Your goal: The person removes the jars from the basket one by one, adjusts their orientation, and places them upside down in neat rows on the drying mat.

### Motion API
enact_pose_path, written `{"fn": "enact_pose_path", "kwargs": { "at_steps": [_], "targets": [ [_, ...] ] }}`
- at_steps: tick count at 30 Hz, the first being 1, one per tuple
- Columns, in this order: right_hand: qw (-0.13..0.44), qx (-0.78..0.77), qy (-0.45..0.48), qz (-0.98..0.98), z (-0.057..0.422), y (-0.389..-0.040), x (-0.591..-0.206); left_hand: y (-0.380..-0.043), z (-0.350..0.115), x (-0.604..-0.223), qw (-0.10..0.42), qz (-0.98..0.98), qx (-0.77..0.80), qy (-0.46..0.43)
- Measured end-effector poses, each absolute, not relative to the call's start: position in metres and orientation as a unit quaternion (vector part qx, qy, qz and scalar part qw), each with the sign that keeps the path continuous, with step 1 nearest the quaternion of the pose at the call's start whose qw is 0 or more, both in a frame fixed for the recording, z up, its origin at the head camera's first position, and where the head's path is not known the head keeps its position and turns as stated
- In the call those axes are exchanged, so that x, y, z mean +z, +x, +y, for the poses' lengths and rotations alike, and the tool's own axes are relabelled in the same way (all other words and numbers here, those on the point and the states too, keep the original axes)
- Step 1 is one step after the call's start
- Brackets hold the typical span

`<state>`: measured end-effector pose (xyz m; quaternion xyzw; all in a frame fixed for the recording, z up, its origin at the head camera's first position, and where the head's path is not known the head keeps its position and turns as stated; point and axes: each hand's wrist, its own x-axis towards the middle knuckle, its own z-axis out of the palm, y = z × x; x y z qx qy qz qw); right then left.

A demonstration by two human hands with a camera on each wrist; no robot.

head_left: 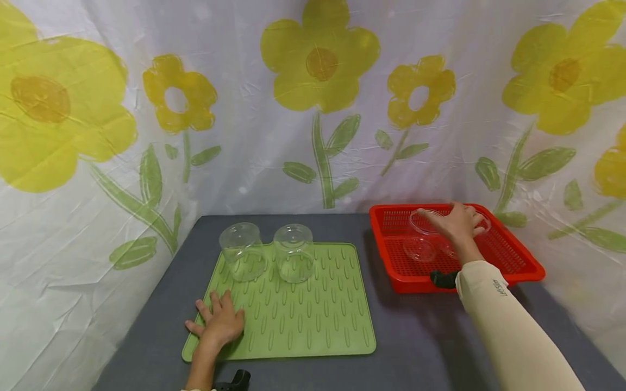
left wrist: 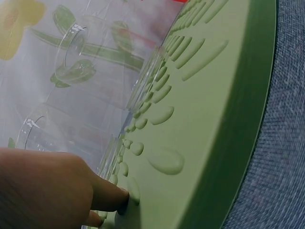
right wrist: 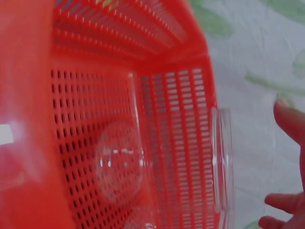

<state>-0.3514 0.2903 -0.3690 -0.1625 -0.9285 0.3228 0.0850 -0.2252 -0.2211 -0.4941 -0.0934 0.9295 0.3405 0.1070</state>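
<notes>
Room: a pale sheet (head_left: 352, 157) printed with yellow flowers (head_left: 320, 65) rises behind and on both sides of the bench.
Bench: dark grey and fabric-textured, the bench (head_left: 415, 342) stretches from side to side beneath mat and basket.
Left hand: a bare left hand (head_left: 220, 321) rests on the mat's left edge toward its near corner, grip spread, holding nothing.
Green mat: the ribbed green mat (head_left: 303, 347) lies left of centre on the bench.
Jars on the mat: a left clear jar (head_left: 243, 252) and a right clear jar (head_left: 294, 254) stand rim down, side by side toward the mat's far edge, beyond the left hand's fingers.
Red basket: the perforated red basket (head_left: 401, 284) sits at the bench's far right, holding more clear jars (head_left: 419, 248), rims up.
Right hand: over the basket, the right hand (head_left: 458, 224), in a cream sleeve (head_left: 513, 331), has its grip spread, thumb well away from the fingers; the jars lie just below, contact unclear.
</notes>
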Motion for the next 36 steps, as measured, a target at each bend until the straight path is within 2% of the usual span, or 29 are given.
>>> {"fn": "enact_pose_path", "kwargs": {
  "at_steps": [12,25,36],
  "targets": [
    [-0.039,0.231,-0.077,-0.969,0.308,-0.352,-0.369,-0.228,-0.221,-0.493,0.103,0.931,0.339,-0.091],
    [-0.046,0.225,-0.09,-0.969,0.305,-0.354,-0.372,-0.226,-0.221,-0.498,0.103,0.932,0.335,-0.096],
    [-0.04,0.289,-0.084,-0.953,0.31,-0.352,-0.362,-0.225,-0.218,-0.495,0.103,0.929,0.341,-0.096]
  ]
}}
